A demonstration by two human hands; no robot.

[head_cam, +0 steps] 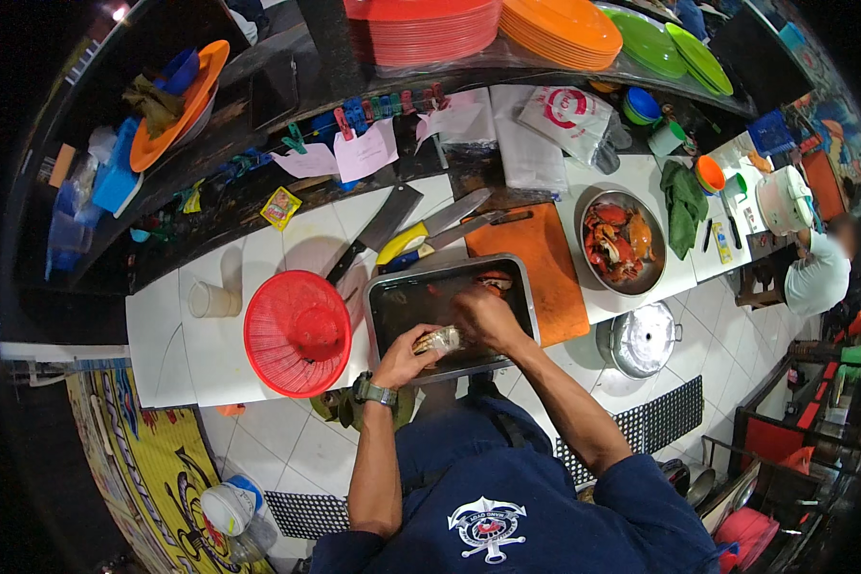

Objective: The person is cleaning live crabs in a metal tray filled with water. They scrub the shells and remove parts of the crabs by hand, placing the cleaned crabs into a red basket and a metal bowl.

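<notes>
My left hand [405,357], with a watch on its wrist, grips a pale piece of crab [438,340] over the front of a metal tray [452,373]. Close beside it on the right, my right hand [489,319] is curled and blurred by motion above the same tray; whatever its fingers may hold is hidden. Dark liquid fills the tray. An orange-red crab piece [493,281] sits in its far right corner. Under the tray's right side lies an orange cutting board [556,287]. A red plastic basket [298,333] stands to the left.
Behind the tray lie a cleaver [387,219] and a yellow-handled knife [438,226]. A steel bowl of red crabs [623,240] stands right, near a green cloth [683,208]. A plastic cup [214,300] is at left. Stacked plates [423,32] line the shelf. A person [821,273] is far right.
</notes>
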